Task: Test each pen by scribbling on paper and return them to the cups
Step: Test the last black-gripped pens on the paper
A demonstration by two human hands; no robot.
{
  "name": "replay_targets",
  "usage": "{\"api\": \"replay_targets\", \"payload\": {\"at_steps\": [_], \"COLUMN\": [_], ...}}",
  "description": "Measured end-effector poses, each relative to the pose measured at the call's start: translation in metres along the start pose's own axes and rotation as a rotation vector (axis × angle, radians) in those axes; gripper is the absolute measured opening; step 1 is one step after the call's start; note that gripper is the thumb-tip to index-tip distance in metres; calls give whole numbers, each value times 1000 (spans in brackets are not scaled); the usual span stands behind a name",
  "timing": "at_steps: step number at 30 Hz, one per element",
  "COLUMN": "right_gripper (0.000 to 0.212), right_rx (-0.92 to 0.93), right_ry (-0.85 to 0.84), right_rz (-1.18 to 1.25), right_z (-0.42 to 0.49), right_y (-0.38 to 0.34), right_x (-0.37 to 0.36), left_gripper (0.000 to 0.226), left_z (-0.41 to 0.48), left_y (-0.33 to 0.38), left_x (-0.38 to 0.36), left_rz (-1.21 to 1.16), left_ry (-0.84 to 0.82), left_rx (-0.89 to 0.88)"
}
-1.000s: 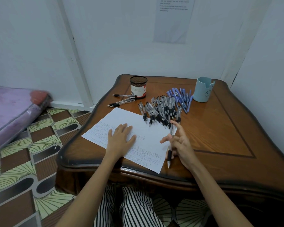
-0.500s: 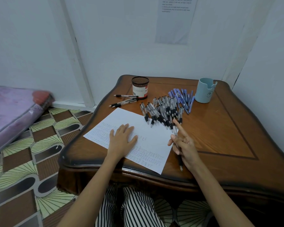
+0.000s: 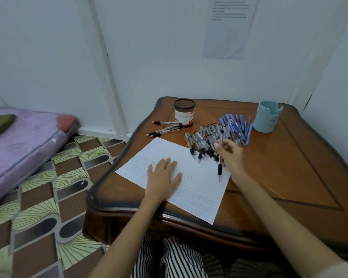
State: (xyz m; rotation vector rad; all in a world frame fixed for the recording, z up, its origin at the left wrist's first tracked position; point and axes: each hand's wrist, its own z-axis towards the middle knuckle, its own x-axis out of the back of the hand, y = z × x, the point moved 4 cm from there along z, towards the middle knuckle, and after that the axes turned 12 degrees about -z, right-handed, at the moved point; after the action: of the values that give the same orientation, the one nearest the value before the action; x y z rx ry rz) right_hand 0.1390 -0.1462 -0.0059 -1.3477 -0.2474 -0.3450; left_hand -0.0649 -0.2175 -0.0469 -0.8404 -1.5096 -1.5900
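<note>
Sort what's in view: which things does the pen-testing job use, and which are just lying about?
For the job: paper, under the left hand; black pen in the right hand; black pen pile; blue pens; mesh cup; light blue cup.

Lying about: purple mattress; dark flat object on it; sheet on the wall.

table (image 3: 289, 167): shiny smooth wood
sheet (image 3: 199, 171) under left hand (image 3: 163, 177): matt white paper
pen (image 3: 220, 167) in right hand (image 3: 232, 155): clear plastic
</note>
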Motion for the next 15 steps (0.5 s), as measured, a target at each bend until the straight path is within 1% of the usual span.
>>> {"api": "replay_targets", "payload": {"at_steps": [2,4,5,6,7,8,9,10,11,13,15], "right_gripper": [18,25,22,14,24,39,48,50,49,40,32], "right_rx": [-2,18,15,8,3,7,15,37,65,168,278], "right_ry": [23,-14,-31,-47,-54,-65,-59,-27,12,75,61], "right_rz": [-171,-360,-423,-480,-531,-596,-688,-791,-868,-935,-945], "right_z": [27,49,57,64,69,74,76,77,78,80,85], "right_y": [-3,-6,-5,-5,-3,1,1,1,-2,-13,-26], "right_x": [-7,-16,-21,-25,-29,-33,-36,-37,-39,-45,-59], "left_gripper": [53,53,54,54,55,55,55,55,54,50,47], "left_z": [0,0,0,0,0,1,1,2,4,11,23], "left_y": [0,0,0,0,0,0,0,0,-1,-5,-16], "left_x": [0,-1,-1,-1,-1,-1,0,0,2,10,20], "left_rz": [16,30,37,44,49,51,51,47,36,-28,-103], "left_ry": [-5,-17,-23,-28,-32,-35,-35,-32,-23,13,48], "left_rx": [1,1,2,2,4,7,8,4,-8,-37,-28]}}
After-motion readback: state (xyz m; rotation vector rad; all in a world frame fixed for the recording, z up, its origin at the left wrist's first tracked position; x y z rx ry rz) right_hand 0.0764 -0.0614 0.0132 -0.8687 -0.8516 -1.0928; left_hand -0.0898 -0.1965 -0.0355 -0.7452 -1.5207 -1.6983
